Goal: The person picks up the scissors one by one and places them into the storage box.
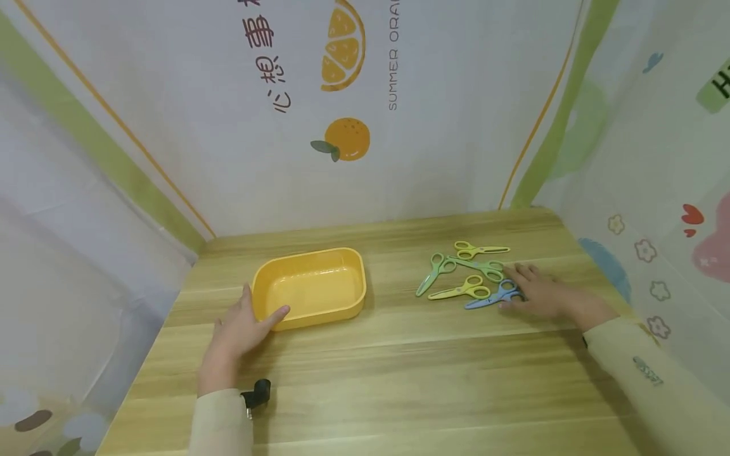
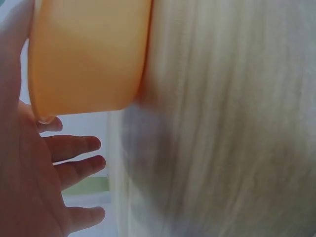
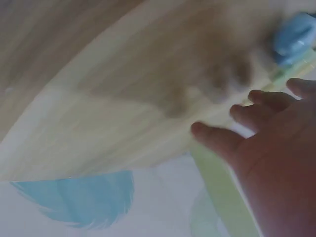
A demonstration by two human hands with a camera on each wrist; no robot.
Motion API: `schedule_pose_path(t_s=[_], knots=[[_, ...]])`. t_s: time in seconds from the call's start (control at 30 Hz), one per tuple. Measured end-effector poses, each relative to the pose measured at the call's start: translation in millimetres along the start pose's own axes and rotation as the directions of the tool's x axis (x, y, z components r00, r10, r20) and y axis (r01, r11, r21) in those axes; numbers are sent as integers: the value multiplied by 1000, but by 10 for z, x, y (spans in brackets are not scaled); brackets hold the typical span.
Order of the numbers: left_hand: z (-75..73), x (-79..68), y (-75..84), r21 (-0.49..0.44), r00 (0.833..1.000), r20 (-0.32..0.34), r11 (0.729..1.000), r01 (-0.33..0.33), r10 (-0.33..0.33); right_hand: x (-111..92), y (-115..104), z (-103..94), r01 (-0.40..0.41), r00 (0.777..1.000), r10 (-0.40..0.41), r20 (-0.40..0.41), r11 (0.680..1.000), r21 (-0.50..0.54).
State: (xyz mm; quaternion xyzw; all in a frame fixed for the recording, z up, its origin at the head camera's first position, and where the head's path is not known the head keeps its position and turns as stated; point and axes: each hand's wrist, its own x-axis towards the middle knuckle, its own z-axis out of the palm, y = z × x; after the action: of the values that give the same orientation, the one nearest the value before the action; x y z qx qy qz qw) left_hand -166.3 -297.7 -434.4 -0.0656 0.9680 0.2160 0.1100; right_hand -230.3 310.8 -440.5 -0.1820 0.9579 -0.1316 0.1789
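In the head view a yellow plastic box (image 1: 310,315) stands at the left of the table. My left hand (image 1: 236,329) is at its near left corner, thumb and index finger spread against the walls near the rim. In the left wrist view the other fingers (image 2: 79,173) stretch out straight, apart from the box. My right hand (image 1: 536,292) hovers with extended fingers beside the handles of blue scissors (image 1: 490,296). Around these lie yellow scissors (image 1: 461,289), green scissors (image 1: 436,272), a second green pair (image 1: 479,267) and a second yellow pair (image 1: 479,250).
The wood-grain table (image 1: 388,386) has its far edge against a white curtain (image 1: 439,145) printed with oranges. More printed cloth (image 1: 673,253) hangs along the right side. A black device (image 1: 259,394) is strapped at my left wrist.
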Motion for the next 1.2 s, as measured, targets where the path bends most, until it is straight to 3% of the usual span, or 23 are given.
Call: schedule_pose_path(t_s=[0.17,0.37,0.63,0.9,1.2], knots=[[64,-4,-36,-36,1000,-4,999,-18,17,19,139,79,41,999,-42,7,998,51],[75,-2,-41,-52,999,-6,998,-32,31,38,249,158,92,995,-91,-29,995,36],[42,34,48,-90,993,-41,989,-117,113,34,224,197,71,997,-70,-22,995,76],[74,99,145,-104,992,53,988,-111,117,46,233,219,89,995,-84,-49,989,121],[3,154,227,-98,985,141,992,-85,99,54,213,179,68,996,-64,-62,995,67]])
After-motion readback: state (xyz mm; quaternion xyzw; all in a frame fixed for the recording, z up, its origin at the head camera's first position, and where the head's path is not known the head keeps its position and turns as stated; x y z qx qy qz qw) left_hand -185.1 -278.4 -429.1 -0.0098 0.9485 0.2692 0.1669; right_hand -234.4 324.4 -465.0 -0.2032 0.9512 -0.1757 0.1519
